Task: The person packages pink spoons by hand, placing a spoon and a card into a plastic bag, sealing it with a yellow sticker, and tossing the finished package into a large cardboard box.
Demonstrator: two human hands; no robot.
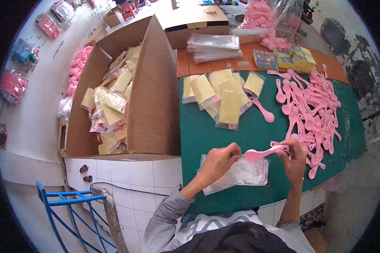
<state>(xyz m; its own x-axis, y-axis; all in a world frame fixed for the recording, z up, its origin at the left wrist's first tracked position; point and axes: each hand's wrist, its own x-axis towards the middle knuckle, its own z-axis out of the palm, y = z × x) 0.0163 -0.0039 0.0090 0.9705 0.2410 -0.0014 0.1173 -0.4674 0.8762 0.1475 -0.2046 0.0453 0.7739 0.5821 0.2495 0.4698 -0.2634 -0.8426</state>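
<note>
My right hand (294, 160) pinches a pink plastic spoon (257, 154) by its handle end, with the bowl pointing left. My left hand (220, 163) is closed, thumb against fingers, at what looks like the edge of a clear plastic bag (236, 175). That bag lies with others in a stack on the green tabletop, below both hands. The spoon's bowl is just right of my left fingertips. A big heap of pink spoons (310, 107) spreads beyond my right hand. One loose spoon (264, 111) lies apart from the heap.
Packed bags with yellow cards (230, 101) lie at the table's back left. A large cardboard box (154, 97) left of the table holds many more. Clear bag stacks (213, 46) and card stacks (297, 59) sit at the back. A blue metal frame (71, 196) stands lower left.
</note>
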